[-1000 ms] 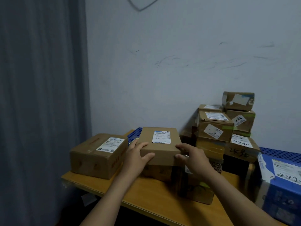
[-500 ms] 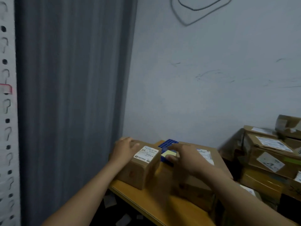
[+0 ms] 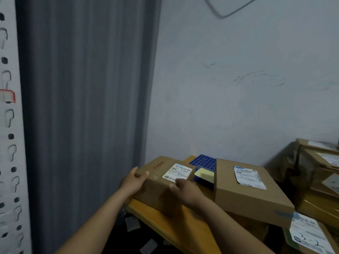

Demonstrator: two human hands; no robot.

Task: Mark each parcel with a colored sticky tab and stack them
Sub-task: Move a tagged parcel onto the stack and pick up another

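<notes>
A brown cardboard parcel (image 3: 157, 177) with a white label stands at the left end of the wooden table (image 3: 176, 226). My left hand (image 3: 133, 182) grips its left edge, thumb on top. My right hand (image 3: 185, 192) holds its near right corner, fingers curled over the top edge. Just right of the parcel lies a yellow sticky tab pad (image 3: 204, 174) on a blue perforated block (image 3: 202, 161). A wider flat parcel (image 3: 244, 195) with a white label sits to the right, on top of other boxes.
More labelled cardboard parcels (image 3: 319, 171) are piled at the far right against the wall. A grey curtain (image 3: 82, 107) hangs left of the table. A white perforated panel (image 3: 9, 143) fills the left edge. Paper scraps lie on the floor below the table edge.
The view swung left from the flat parcel to the left parcel. Both hands left the flat parcel; the left took the left parcel first, then the right moved from the pad to its near corner.
</notes>
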